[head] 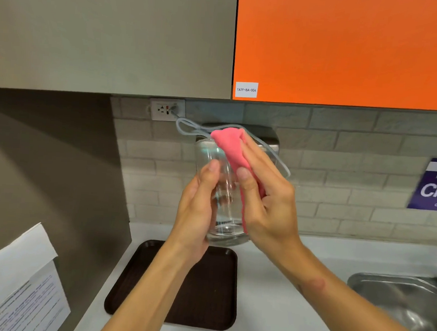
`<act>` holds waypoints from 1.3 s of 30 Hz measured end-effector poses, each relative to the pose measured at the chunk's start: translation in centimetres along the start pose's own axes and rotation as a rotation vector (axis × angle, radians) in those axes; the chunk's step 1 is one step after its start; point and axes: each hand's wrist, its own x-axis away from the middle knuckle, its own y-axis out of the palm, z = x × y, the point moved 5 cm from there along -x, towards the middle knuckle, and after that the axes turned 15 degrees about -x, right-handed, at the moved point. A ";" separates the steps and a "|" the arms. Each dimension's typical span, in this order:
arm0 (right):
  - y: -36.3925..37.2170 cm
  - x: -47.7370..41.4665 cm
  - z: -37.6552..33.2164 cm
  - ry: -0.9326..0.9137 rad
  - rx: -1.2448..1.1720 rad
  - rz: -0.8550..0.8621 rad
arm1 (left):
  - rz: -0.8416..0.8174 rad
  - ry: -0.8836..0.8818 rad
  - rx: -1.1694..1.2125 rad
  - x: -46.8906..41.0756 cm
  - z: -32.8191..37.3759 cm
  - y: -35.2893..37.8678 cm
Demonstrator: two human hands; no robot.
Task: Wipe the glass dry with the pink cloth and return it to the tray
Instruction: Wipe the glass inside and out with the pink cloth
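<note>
Here, glass [220, 191] held well above tray [218, 294]

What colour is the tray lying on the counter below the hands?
Dark brown; the tray shows in the head view, the only view.

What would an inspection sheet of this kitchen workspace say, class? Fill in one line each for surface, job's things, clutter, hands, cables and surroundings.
Surface: white counter, bare where visible.
Job's things: clear glass held up in the air; pink cloth pressed on its right side; brown tray on the counter below, nothing seen on it.
Clutter: printed papers at lower left.
Hands: left hand has a grip on the glass; right hand holds the cloth.
Cables: grey cable plugged into the wall outlet, looping behind the glass.
Surroundings: steel sink at right, tiled wall, orange cabinet, blue sign.
</note>
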 end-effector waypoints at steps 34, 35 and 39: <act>0.0 0.8 -2.2 -0.186 0.121 -0.012 | 0.045 0.293 -0.122 -0.3 2.3 -0.1; 0.1 1.3 -2.2 -0.199 0.126 -0.018 | 0.049 0.295 -0.121 -0.3 2.5 -0.2; 0.6 3.3 -2.0 -0.235 0.124 -0.052 | 0.047 0.251 -0.065 -0.1 1.7 -0.7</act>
